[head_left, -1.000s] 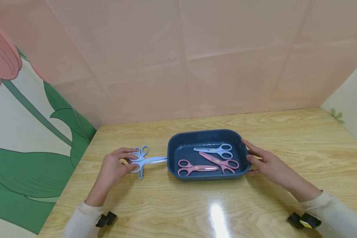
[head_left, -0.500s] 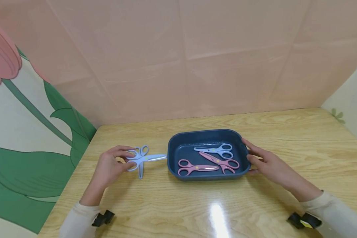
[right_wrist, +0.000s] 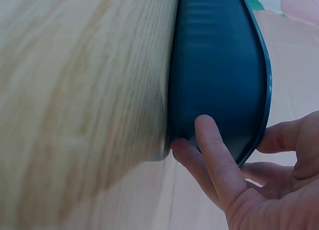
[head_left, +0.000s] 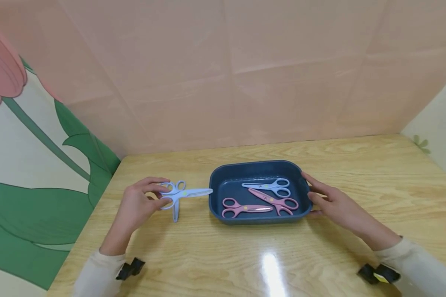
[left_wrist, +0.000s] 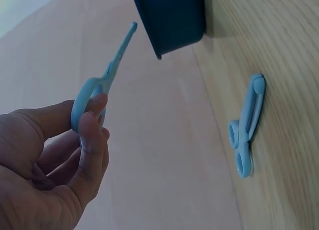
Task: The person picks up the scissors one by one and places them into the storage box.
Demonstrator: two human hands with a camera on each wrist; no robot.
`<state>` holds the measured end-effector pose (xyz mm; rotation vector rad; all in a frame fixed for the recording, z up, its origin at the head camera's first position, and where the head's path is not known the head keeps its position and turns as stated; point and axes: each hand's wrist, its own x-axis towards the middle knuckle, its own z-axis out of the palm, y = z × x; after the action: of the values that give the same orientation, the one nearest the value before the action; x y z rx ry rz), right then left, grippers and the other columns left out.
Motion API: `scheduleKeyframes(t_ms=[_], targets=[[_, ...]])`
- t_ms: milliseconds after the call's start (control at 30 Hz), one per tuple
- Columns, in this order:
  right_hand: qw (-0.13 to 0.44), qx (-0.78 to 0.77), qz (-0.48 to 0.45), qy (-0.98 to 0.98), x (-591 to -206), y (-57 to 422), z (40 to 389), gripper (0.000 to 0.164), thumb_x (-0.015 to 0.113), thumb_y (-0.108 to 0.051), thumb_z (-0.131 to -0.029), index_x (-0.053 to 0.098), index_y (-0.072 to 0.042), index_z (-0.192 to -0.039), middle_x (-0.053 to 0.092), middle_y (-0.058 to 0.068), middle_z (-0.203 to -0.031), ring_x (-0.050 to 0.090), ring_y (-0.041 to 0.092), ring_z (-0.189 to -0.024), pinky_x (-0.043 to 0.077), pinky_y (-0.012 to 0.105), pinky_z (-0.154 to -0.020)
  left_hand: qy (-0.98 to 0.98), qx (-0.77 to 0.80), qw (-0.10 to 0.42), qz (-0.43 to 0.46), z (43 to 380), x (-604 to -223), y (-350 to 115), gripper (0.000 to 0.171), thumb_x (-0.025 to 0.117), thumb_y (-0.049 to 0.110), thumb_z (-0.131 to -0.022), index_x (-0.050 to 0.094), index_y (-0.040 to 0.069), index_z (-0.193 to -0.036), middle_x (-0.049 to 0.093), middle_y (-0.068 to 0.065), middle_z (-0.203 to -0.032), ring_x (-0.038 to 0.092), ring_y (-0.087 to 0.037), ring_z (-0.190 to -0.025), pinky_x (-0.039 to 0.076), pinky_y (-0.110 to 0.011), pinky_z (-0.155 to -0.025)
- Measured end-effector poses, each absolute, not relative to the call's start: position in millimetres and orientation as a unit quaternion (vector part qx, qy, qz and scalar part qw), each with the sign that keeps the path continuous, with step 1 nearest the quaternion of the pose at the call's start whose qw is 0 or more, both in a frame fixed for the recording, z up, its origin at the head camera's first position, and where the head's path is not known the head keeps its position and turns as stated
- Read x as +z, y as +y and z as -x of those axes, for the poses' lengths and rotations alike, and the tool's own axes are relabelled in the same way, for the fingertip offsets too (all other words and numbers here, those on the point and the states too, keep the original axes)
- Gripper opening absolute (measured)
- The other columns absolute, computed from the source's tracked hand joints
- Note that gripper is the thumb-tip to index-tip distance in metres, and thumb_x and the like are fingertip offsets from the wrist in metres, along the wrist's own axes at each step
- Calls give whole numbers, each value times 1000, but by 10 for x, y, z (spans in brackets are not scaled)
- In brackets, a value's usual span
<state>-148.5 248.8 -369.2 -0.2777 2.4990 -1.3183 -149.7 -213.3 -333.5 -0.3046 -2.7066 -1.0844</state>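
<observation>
My left hand (head_left: 139,202) pinches a pair of light blue scissors (head_left: 197,192) by the finger loops. They point right, with the blade tips overlapping the left rim of a dark blue tray (head_left: 260,221) in the head view. Underneath, a second light blue pair of scissors (left_wrist: 245,127) lies on the table, partly covered in the head view. At the tray's right end my right hand (head_left: 336,206) touches the wall and rim with extended fingers (right_wrist: 214,147). Inside the tray are blue scissors (head_left: 269,187) and two pink pairs, one (head_left: 245,208) at the front left.
The tray stands on a wood-grain table (head_left: 208,260). Behind the table rises a pink covered wall (head_left: 238,82). A panel with a painted tulip (head_left: 3,66) borders the left side, and a pale wall (head_left: 442,123) the right.
My left hand first drew slightly left with the blue scissors, then raised them so the tips overlap the tray's left rim. The right hand and the tray have stayed in place.
</observation>
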Motion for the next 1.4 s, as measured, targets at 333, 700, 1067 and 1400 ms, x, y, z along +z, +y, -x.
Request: scheduleKeyframes(t_ms=[333,700,1067,1400], targets=[[150,-465,104,866,-3702,2510,1480,59,39,-26,-103,8,-33,-153,10,31,-155,64,38,-110,59,37,-78,-933,-318,121,119,1542,-3262,-1998,17,82,14,-73,77,17,-89,68,6,-115,62,-12,-81,52,-19,-59],[144,-474,106,862,-3704,2505,1483,59,40,-24,-103,9,-31,-153,11,31,-155,63,38,-110,59,36,-77,-937,-294,135,131,1564,-3238,-1875,18,82,17,-73,77,16,-91,68,6,-115,60,-12,-80,47,-20,-61],[151,-468,95,865,-3716,2499,1485,59,40,-24,-103,9,-32,-153,11,31,-155,66,34,-106,59,37,-77,-941,-256,164,150,1614,-3226,-1682,19,85,15,-68,77,13,-85,71,3,-110,60,-20,-93,46,-25,-67],[149,-467,100,866,-3698,2502,1479,59,40,-26,-103,8,-33,-153,9,31,-156,67,34,-104,59,37,-78,-935,-232,169,208,1653,-3240,-1365,20,87,14,-64,78,13,-81,72,1,-105,61,-23,-96,50,-36,-79]])
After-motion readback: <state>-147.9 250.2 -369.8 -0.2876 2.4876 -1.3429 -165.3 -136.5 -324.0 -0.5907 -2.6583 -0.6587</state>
